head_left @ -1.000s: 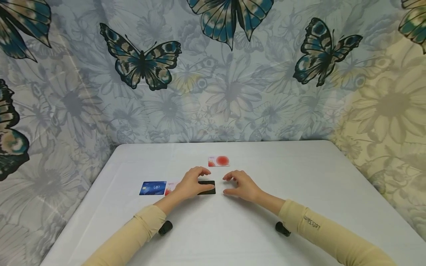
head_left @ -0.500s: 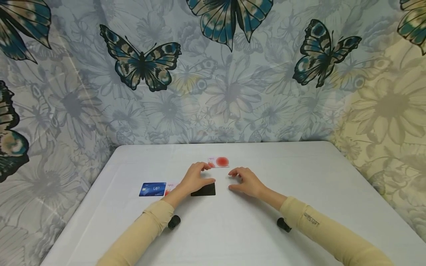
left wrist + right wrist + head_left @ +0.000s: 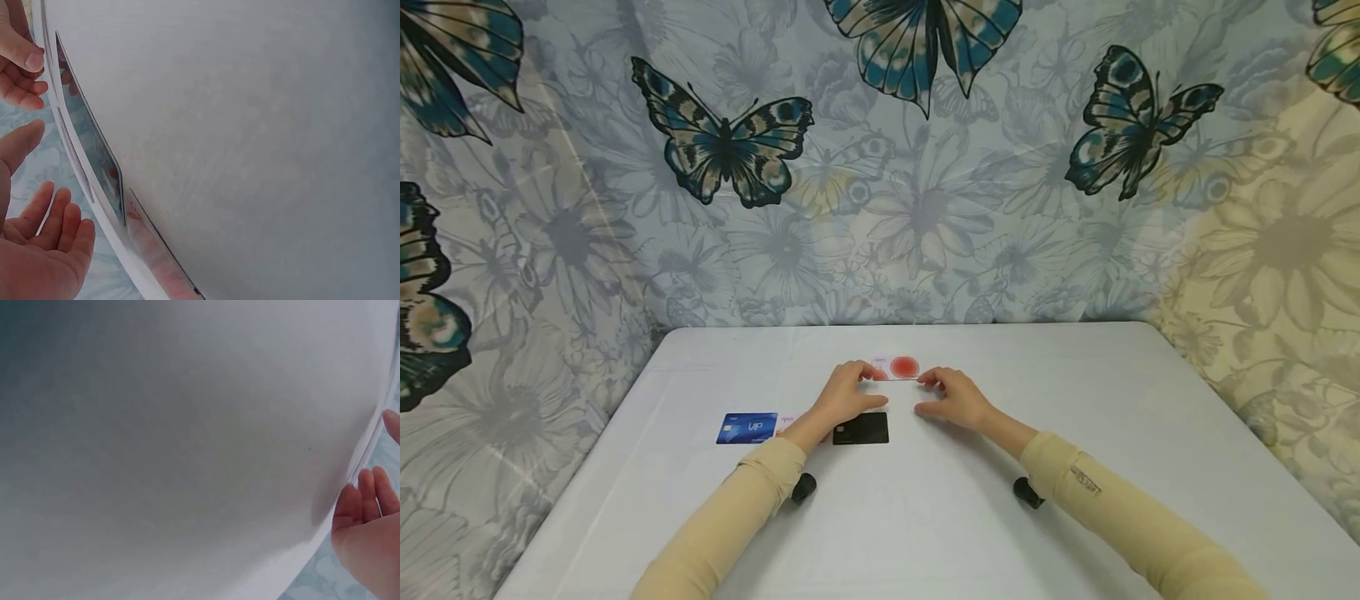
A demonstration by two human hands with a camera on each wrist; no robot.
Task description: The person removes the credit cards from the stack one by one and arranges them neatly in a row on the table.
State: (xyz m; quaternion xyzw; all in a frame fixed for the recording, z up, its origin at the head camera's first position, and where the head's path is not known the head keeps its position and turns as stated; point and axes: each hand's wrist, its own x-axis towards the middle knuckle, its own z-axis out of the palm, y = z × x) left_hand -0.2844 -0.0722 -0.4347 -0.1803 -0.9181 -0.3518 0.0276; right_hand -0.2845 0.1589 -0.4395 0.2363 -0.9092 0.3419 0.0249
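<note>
A white card with a red circle lies at the far side of the table. My left hand is by its left end and my right hand by its right end; whether the fingertips touch it is hard to tell. Thumb and fingers stand apart on the left hand in its wrist view. In the right wrist view, the right hand shows loosely bent fingers with nothing held. Below the left hand lies a black card. A pink card is partly hidden by the left wrist, beside a blue VIP card.
All the cards lie on a white table. Behind its far edge hangs a floral cloth with butterflies. Dark devices sit under both wrists.
Both hands have moved away from the black card toward the red-circle card. The left hand has uncovered the black card, and the right hand has come in closer to the far card's right end.
</note>
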